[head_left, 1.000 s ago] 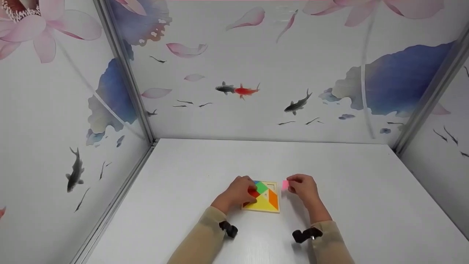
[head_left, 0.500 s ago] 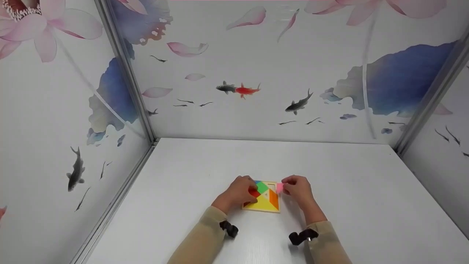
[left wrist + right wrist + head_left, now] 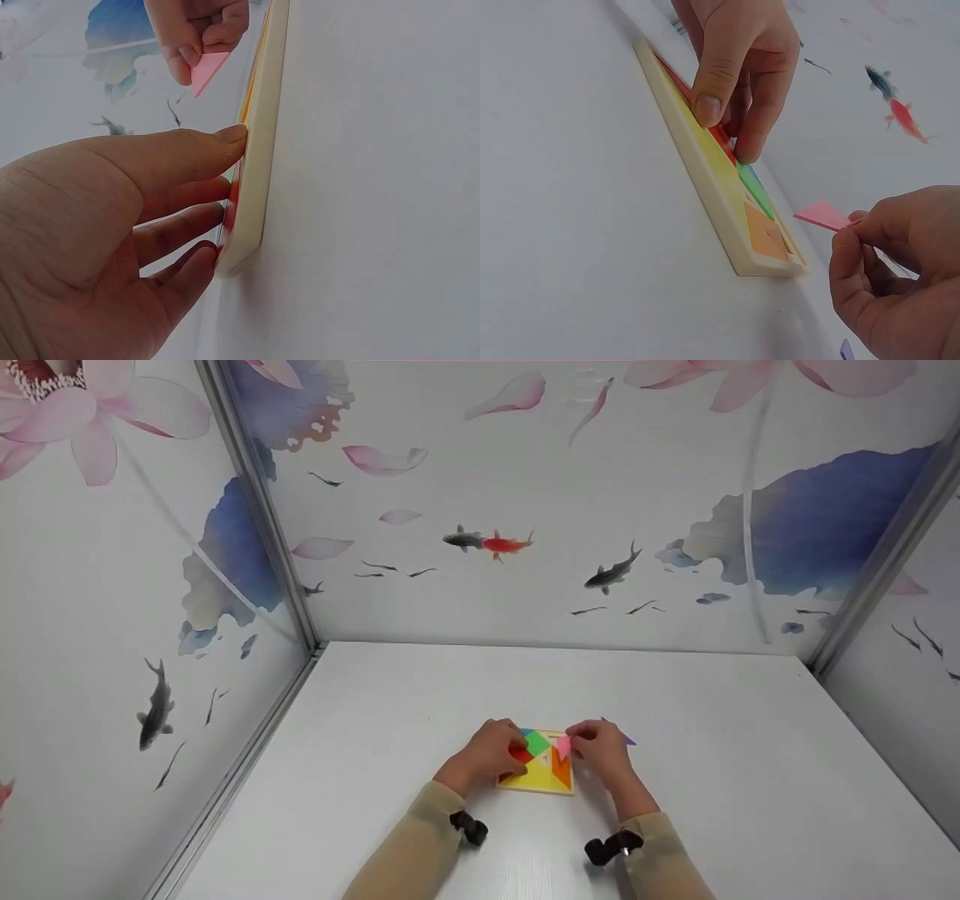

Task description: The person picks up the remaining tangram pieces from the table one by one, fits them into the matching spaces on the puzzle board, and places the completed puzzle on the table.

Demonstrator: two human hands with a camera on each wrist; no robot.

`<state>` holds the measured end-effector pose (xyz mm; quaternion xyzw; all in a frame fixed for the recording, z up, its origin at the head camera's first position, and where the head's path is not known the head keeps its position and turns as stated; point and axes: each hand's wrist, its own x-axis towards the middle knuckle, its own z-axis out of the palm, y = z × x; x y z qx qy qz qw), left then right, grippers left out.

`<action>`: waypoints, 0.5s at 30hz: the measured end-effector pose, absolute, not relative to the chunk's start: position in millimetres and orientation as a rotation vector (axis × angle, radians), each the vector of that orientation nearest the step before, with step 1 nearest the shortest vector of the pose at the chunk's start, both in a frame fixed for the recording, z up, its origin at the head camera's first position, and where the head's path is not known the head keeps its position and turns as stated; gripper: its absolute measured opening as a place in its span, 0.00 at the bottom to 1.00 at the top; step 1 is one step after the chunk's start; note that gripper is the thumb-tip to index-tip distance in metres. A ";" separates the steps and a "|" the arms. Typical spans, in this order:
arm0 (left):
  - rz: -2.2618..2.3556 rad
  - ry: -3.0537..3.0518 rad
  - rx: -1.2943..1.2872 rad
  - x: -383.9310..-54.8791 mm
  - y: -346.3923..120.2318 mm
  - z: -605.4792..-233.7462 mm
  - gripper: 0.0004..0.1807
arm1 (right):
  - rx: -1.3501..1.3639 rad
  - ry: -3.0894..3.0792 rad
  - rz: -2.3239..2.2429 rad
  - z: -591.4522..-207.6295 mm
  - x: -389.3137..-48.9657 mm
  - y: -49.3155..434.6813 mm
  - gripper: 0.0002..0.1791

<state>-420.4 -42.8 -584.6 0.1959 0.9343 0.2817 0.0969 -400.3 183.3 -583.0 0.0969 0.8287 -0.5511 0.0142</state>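
Observation:
A square wooden tangram board [image 3: 697, 176] lies on the white table with coloured pieces in it. My left hand [image 3: 486, 750] rests on its left part. In the right wrist view, that hand's thumb presses near the yellow piece [image 3: 714, 156] and its fingers touch down by the red and green pieces. My right hand [image 3: 606, 754] pinches a pink tangram triangle [image 3: 823, 214] between thumb and fingertips. The triangle is raised above the board, overlapping its upper right part in the head view. An orange piece [image 3: 765, 234] sits at the board's right end, beside uncovered recesses.
A purple piece [image 3: 630, 740] lies on the table just beyond my right hand, partly hidden by it. White panels with printed fish and lotus stand behind the table [image 3: 420, 682] and at both sides. A black camera mount [image 3: 613, 847] sits on each wrist.
My right hand has moved left, bringing the pink triangle from beside the board to over its upper right part. The purple piece has come into view behind it. My left hand has stayed put.

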 end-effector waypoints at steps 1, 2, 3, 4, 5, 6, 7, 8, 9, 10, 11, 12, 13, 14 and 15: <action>0.832 2.767 0.579 -420.4 -42.7 -584.7 0.21 | 0.298 2.583 -1.715 -583.8 -400.3 182.8 0.08; 0.829 2.768 0.579 -420.4 -42.6 -584.7 0.21 | 0.297 2.584 -1.719 -584.2 -400.1 182.0 0.09; 0.820 2.770 0.579 -420.4 -42.5 -584.8 0.21 | 0.295 2.586 -1.726 -584.6 -400.0 181.3 0.09; 0.815 2.773 0.580 -420.7 -42.6 -584.9 0.21 | 0.294 2.585 -1.735 -585.3 -400.2 180.6 0.10; 0.810 2.775 0.584 -421.0 -42.6 -584.9 0.21 | 0.291 2.583 -1.747 -586.0 -400.4 179.9 0.10; 0.802 2.779 0.587 -421.2 -42.6 -584.9 0.21 | 0.286 2.579 -1.760 -586.6 -400.4 179.2 0.11; 0.793 2.784 0.593 -421.3 -42.6 -584.7 0.21 | 0.272 2.577 -1.777 -587.4 -400.5 178.5 0.11; 0.790 2.787 0.597 -421.5 -42.5 -584.7 0.21 | 0.262 2.576 -1.791 -587.9 -400.5 177.8 0.11; 0.786 2.791 0.599 -421.6 -42.5 -584.7 0.21 | 0.254 2.572 -1.804 -588.3 -400.5 177.2 0.10; 0.786 2.792 0.599 -421.5 -42.4 -584.5 0.21 | 0.248 2.570 -1.811 -588.6 -400.5 176.5 0.10; 0.786 2.793 0.597 -421.3 -42.3 -584.4 0.22 | 0.246 2.569 -1.812 -588.7 -400.5 175.9 0.09; 0.785 2.795 0.593 -421.1 -42.2 -584.2 0.22 | 0.240 2.570 -1.812 -588.2 -400.0 175.3 0.08; 0.786 2.795 0.590 -421.0 -42.1 -584.1 0.22 | 0.236 2.573 -1.808 -587.8 -399.9 174.6 0.08; 0.790 2.795 0.586 -420.9 -42.0 -584.0 0.22 | 0.238 2.577 -1.797 -587.7 -399.8 174.2 0.07; 0.787 2.796 0.584 -420.9 -42.0 -583.9 0.22 | 0.241 2.580 -1.788 -587.4 -399.9 173.7 0.07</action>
